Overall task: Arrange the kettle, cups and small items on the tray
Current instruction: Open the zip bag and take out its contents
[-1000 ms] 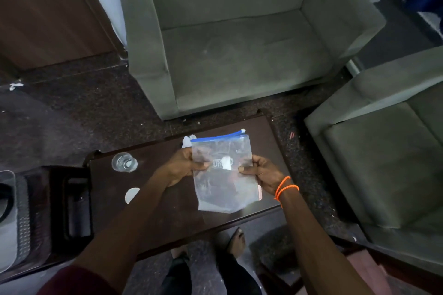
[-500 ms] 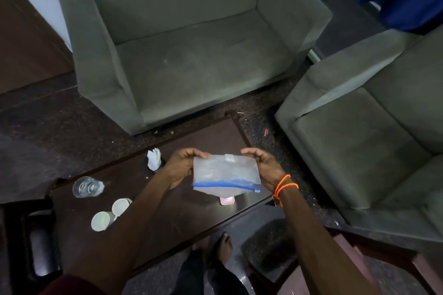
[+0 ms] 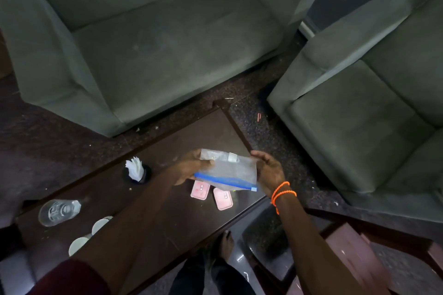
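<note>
I hold a clear zip bag (image 3: pixel 231 171) with a blue zip strip upside down over the dark wooden table (image 3: pixel 182 136). My left hand (image 3: pixel 191 166) grips its left side and my right hand (image 3: pixel 269 170) grips its right side. Two small pink packets (image 3: pixel 212 194) lie on the table just under the bag's mouth. A clear glass (image 3: pixel 58 212) lies on its side at the table's left. Two white cups (image 3: pixel 90 235) sit near it, partly hidden by my left arm. No kettle or tray is in view.
A black holder with white folded tissue (image 3: pixel 136 171) stands on the table left of my hands. A grey-green armchair (image 3: pixel 143 43) faces the table's far side, a second one (image 3: pixel 371 103) stands at the right. My foot (image 3: pixel 226 243) is below the table's near edge.
I have turned the bag over so its blue zip end points down. Two pink packets now lie on the table under it. The view has swung right.
</note>
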